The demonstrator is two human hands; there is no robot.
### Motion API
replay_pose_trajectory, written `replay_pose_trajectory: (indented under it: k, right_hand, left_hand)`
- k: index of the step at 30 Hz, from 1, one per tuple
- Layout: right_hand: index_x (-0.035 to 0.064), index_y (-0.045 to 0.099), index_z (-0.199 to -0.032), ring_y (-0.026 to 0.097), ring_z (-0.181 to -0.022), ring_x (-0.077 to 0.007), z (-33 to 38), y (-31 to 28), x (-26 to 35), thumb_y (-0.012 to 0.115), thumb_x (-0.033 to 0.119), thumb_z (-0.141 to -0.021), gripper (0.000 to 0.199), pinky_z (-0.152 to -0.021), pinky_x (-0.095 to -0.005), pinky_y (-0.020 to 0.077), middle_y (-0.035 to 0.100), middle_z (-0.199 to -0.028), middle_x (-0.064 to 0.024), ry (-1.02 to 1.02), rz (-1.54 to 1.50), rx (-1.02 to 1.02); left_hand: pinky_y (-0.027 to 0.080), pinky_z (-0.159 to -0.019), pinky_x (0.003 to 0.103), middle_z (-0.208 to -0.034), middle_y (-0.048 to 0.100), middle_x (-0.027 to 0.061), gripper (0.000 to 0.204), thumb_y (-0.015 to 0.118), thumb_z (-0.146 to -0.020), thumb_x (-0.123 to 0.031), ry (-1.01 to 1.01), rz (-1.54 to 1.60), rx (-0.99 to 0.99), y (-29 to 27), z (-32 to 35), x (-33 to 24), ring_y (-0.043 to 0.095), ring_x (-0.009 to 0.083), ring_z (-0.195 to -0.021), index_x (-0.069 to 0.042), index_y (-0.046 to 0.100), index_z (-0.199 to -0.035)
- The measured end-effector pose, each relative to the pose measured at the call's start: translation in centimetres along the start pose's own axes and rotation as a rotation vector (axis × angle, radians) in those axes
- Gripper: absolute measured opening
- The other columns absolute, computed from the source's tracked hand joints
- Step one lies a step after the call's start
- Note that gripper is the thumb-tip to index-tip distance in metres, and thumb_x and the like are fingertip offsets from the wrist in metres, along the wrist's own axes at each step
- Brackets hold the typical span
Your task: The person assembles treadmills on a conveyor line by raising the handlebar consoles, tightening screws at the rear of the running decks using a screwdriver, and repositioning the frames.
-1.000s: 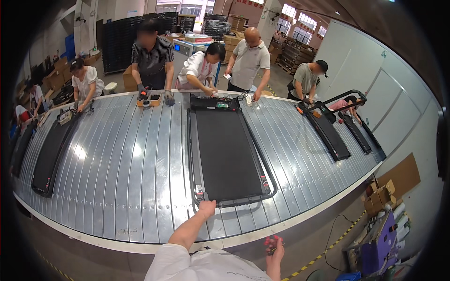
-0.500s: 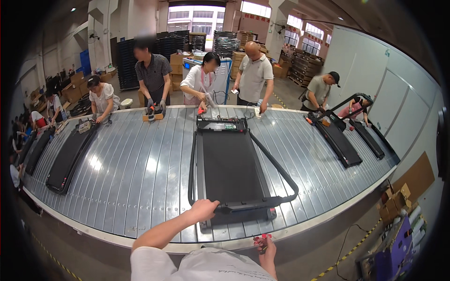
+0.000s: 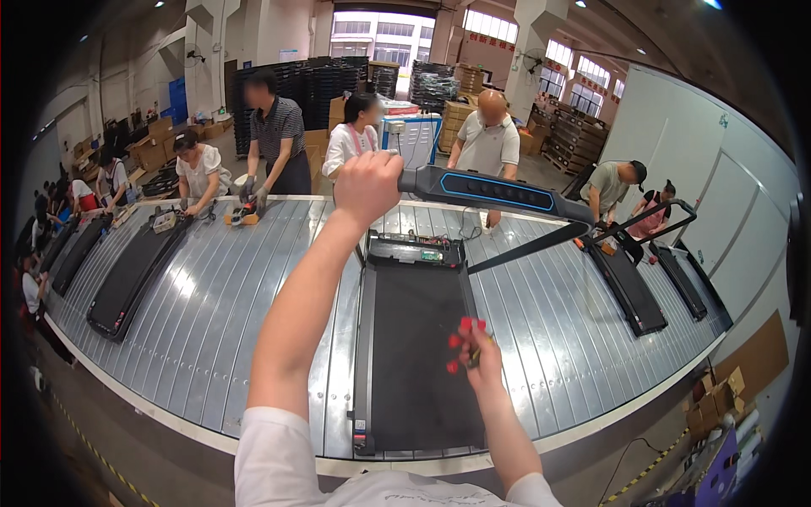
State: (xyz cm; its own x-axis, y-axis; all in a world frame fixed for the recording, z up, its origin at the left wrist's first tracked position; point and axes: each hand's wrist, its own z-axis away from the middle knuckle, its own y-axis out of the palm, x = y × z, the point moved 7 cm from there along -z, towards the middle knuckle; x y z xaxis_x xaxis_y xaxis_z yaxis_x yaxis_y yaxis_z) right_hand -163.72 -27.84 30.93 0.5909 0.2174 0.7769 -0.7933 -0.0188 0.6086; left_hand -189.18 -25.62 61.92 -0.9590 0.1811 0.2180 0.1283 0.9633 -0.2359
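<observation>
A treadmill (image 3: 414, 338) with a black belt lies on the metal conveyor table in front of me; the cover is off its far end, so a green circuit board (image 3: 432, 255) and wiring show. My left hand (image 3: 368, 188) is closed round the left end of the treadmill's handlebar (image 3: 498, 191), which is raised above the deck and carries a blue-outlined control panel. Over the right part of the belt, my right hand (image 3: 485, 359) is closed on several small red pieces (image 3: 467, 324). A yellowish-dark item also shows in its fingers, too blurred to name.
Slatted metal conveyor table (image 3: 220, 313) runs left and right. Across it stand several co-workers, one in a striped shirt (image 3: 277, 135) holding an orange-and-black tool. More treadmills lie at the left (image 3: 139, 270) and right (image 3: 625, 283). Cardboard boxes (image 3: 714, 406) stand on the floor at right.
My left hand has swung the handlebar up and away from the deck's near end. My right hand has moved up from below the table edge to over the belt, still holding the red pieces.
</observation>
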Motion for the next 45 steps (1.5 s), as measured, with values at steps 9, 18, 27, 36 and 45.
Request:
replay_pose_trajectory:
  k: [9,18,27,36,45]
  right_hand:
    - [0.0067,0.060,-0.104,0.049,-0.059,-0.0069,-9.6,12.3,13.5,0.057,0.023,-0.090,0.022,-0.048,-0.0191,0.0384,0.066,-0.093,-0.0055,-0.302,-0.048,0.145]
    - [0.0081,0.057,-0.109,0.051,-0.068,-0.0113,-10.7,14.4,14.6,0.049,0.018,-0.091,0.022,-0.054,-0.0232,0.0413,0.064,-0.107,-0.0091,-0.091,-0.369,0.499]
    - [0.0118,0.057,-0.099,0.051,-0.068,-0.0121,-11.4,13.2,14.1,0.047,0.028,-0.093,0.020,-0.053,-0.0232,0.0401,0.064,-0.101,-0.0071,-0.120,-0.436,0.446]
    - [0.0146,0.057,-0.096,0.050,-0.066,-0.0122,-8.7,15.6,13.9,0.040,0.043,-0.094,0.033,-0.047,-0.0232,0.0358,0.061,-0.093,-0.0063,0.056,-0.530,0.547]
    - [0.0112,0.060,-0.092,0.050,-0.067,-0.0130,-7.2,14.6,15.6,0.041,0.036,-0.093,0.030,-0.047,-0.0234,0.0360,0.060,-0.089,-0.0070,0.008,-0.499,0.546]
  left_hand:
    - [0.044,-0.056,0.034,-0.064,0.052,0.0026,0.009,0.059,-0.062,-0.006,-0.031,-0.003,0.019,1.2,-0.8,0.2,0.057,0.0207,-0.065,-0.011,0.051,-0.062]
    - [0.042,-0.054,0.033,-0.062,0.050,0.0022,0.010,0.059,-0.062,-0.007,-0.039,0.016,0.002,2.9,-0.3,-1.8,0.055,0.0208,-0.062,-0.011,0.050,-0.061]
    - [0.041,-0.054,0.033,-0.063,0.050,0.0017,0.011,0.059,-0.062,-0.009,-0.038,0.042,0.017,4.0,0.3,-3.9,0.055,0.0201,-0.063,-0.013,0.049,-0.060]
    - [0.041,-0.056,0.034,-0.063,0.050,0.0013,0.012,0.060,-0.058,-0.007,-0.047,0.075,0.010,2.5,0.4,-3.4,0.054,0.0204,-0.064,-0.012,0.050,-0.061]
    - [0.044,-0.072,0.035,-0.085,0.055,0.0045,0.050,0.073,-0.064,-0.040,0.106,0.195,0.253,-0.3,-1.1,-5.4,0.056,0.0216,-0.084,-0.011,0.060,-0.101]
